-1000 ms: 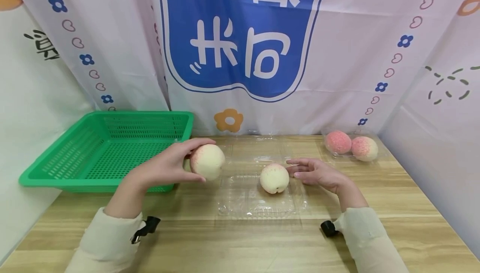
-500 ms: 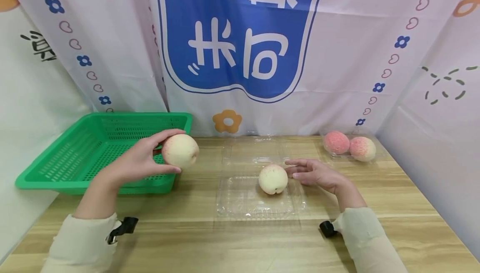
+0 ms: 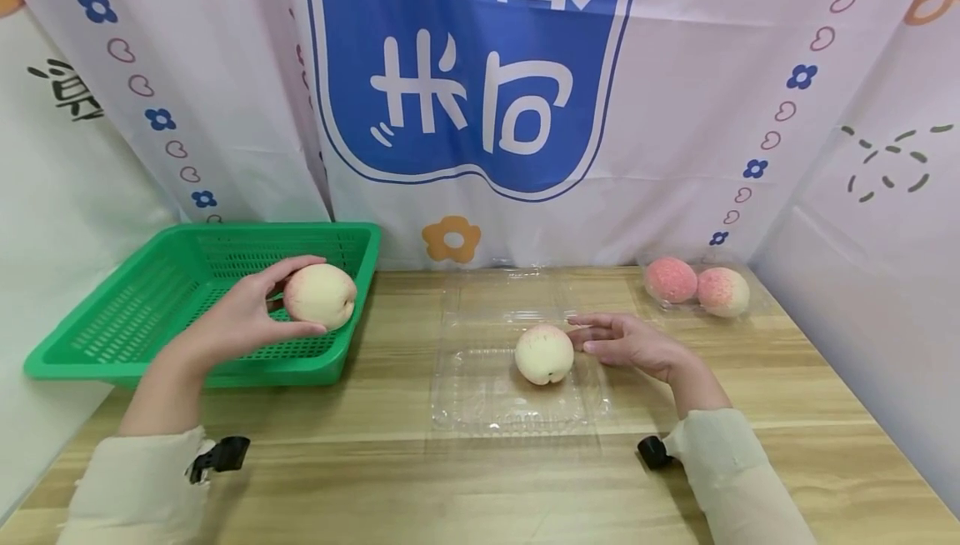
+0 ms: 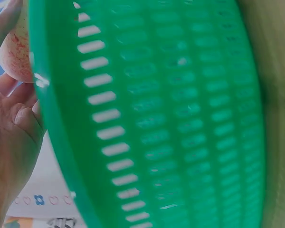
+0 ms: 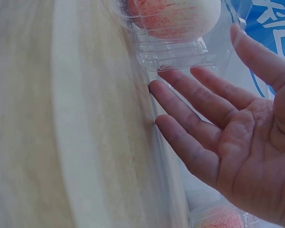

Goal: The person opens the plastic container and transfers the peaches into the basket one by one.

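Over the green basket (image 3: 112, 312), left hand (image 3: 240, 320) fingers clasp a pale, pink-blushed peach (image 3: 320, 296).

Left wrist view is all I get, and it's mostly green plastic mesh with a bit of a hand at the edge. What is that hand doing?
Observer: The left hand grips a pale peach above the green basket, over its near right corner.
Operator: Is there more fruit around?
Observer: Yes. A second pale peach sits in an open clear plastic tray mid-table.
Operator: And the other hand?
Observer: The right hand lies open beside that peach, fingers straight, fingertips at the tray's edge.
Operator: Anything else?
Observer: Two pinker peaches sit in another clear tray at the table's far right.
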`<state>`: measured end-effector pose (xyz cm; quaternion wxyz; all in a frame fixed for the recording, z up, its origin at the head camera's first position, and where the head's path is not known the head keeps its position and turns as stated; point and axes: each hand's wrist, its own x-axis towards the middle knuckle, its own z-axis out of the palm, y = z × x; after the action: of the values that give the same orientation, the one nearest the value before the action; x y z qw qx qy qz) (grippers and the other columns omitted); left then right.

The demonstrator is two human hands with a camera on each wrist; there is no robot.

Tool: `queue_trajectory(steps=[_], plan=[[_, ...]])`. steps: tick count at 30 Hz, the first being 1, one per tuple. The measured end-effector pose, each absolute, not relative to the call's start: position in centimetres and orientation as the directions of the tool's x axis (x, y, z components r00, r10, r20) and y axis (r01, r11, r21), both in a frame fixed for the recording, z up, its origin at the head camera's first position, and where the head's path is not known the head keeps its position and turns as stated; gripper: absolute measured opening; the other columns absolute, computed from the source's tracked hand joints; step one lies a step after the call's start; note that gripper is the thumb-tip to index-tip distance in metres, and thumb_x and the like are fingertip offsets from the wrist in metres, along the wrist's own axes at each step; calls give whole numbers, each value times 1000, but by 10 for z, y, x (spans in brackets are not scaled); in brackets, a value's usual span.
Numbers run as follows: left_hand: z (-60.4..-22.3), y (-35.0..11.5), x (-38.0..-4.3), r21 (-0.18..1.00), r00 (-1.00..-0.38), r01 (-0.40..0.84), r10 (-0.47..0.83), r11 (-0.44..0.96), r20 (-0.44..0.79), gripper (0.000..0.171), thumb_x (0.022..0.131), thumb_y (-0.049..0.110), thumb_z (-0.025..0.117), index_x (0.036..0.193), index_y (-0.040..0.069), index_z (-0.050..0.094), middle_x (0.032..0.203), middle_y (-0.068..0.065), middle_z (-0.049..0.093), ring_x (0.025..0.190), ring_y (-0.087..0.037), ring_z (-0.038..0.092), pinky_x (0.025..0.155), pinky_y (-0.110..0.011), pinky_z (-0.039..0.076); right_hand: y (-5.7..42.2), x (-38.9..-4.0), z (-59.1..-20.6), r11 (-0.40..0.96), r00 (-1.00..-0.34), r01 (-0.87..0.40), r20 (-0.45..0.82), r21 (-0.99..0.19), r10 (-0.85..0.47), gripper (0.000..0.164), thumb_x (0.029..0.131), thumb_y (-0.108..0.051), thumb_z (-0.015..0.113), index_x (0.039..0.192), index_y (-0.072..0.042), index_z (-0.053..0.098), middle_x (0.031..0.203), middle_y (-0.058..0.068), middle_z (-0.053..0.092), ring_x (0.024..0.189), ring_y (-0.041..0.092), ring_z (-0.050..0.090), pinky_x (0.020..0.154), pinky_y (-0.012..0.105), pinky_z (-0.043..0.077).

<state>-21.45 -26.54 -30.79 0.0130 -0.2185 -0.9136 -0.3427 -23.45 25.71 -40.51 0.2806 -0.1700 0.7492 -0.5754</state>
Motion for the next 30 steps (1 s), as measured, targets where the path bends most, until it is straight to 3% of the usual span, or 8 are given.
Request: queue_trajectory(steps=[10, 24, 30], plan=[[-319, -288, -222, 594, -931, 334, 355, 732, 87, 83, 81, 27, 84, 148, 6, 40, 140, -23, 50, 116, -37, 55, 75, -28, 54, 258, -233, -403, 283, -766, 35, -207, -959, -608, 68, 99, -14, 60, 155, 2, 25, 155, 29, 35, 142, 42, 39, 106, 26, 45], [-335, -299, -237, 591, -909, 305, 413, 747, -52, 78, 82, 31, 82, 144, 1, 45, 128, -23, 59, 105, -30, 58, 77, -38, 53, 258, -233, -403, 265, -763, 42, -202, -963, -614, 70, 98, -15, 61, 155, 2, 24, 155, 29, 33, 142, 43, 38, 110, 32, 43], [-341, -300, -239, 609, -895, 286, 434, 740, -106, 74, 82, 31, 81, 142, 2, 48, 128, -21, 60, 105, -28, 57, 77, -37, 53, 259, -233, -403, 264, -759, 30, -194, -964, -622, 69, 98, -14, 61, 155, 2, 24, 156, 30, 32, 142, 44, 37, 108, 27, 44]])
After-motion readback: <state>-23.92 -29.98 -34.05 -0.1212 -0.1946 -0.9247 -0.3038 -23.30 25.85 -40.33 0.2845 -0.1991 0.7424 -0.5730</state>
